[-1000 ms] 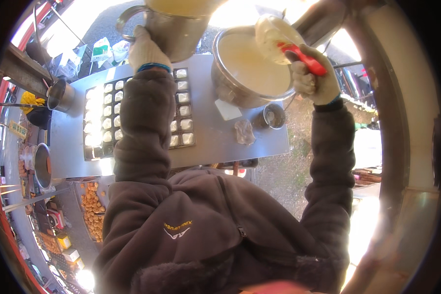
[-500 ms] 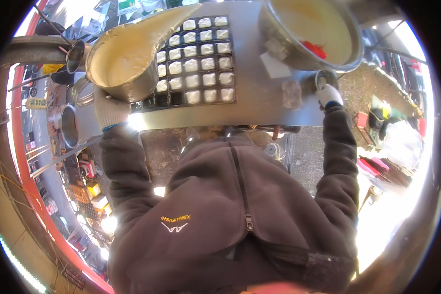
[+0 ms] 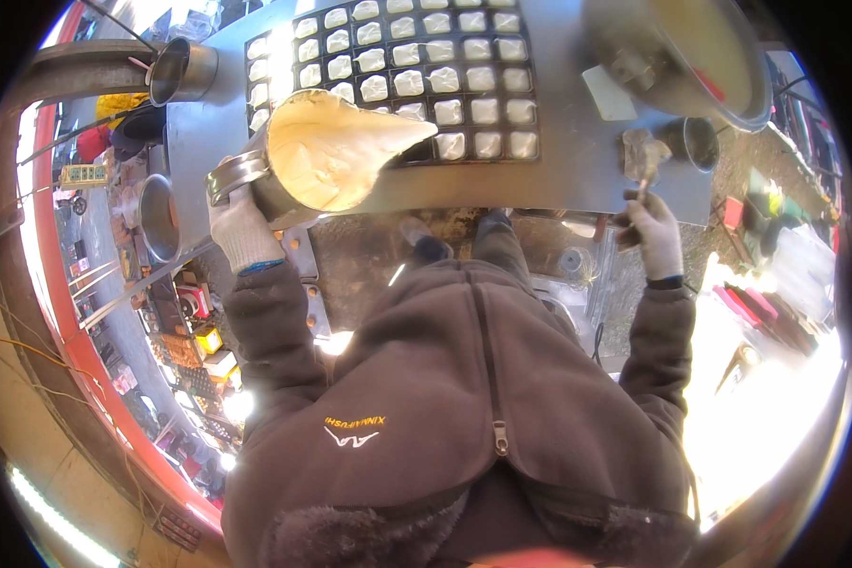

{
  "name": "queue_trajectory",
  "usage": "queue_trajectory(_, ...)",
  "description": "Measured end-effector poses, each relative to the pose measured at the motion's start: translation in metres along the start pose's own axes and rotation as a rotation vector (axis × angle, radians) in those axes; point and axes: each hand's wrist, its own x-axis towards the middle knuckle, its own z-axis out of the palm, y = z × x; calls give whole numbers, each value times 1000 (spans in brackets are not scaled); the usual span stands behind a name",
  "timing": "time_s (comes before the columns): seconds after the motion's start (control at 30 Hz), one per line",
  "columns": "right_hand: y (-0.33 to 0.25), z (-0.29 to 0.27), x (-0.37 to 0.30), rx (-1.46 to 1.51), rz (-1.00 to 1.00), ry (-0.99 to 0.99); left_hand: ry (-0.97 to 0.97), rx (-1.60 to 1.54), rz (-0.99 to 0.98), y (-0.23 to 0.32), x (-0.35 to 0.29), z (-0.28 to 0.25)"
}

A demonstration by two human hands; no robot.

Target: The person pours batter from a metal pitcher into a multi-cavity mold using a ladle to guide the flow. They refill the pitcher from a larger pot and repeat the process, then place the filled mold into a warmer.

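Observation:
My gloved left hand (image 3: 243,230) is closed round the handle of a metal jug (image 3: 287,194) with a long pointed spout. Thick cream-coloured batter (image 3: 322,156) coats its inside. The jug is tipped toward the right, its spout over the near edge of a dark mould pan (image 3: 454,163). White batter fills the square cells in view; the jug hides some near-left ones. At the right, my gloved right hand (image 3: 653,230) pinches a short-handled tool (image 3: 649,163) with a blurred, pale head. It is beside a metal cup (image 3: 699,144), over the metal table.
A large metal bowl (image 3: 677,57) holding pale batter and something red stands at the back right, beside a white card (image 3: 608,93). A small metal pot (image 3: 182,71) sits at the table's left corner. The metal table's (image 3: 388,194) near edge runs before my body.
The jug has swung right and tilted with my left hand. My right hand has drawn back from the cup and now holds the tool. The view has shifted, showing more of the pan.

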Motion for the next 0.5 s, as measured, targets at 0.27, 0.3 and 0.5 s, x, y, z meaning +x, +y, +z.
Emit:
queue_trajectory(0.27, 18, 216, -30, -633, -762, -78, 45, -12, 71, 13, -8, 1)
queue_trajectory(0.3, 17, 230, -32, -646, -814, -97, 60, 48, 121, 14, -6, 0)
queue_trajectory(0.5, 14, 273, -36, -646, -893, -86, 86, -49, 50, 10, 4, -3)
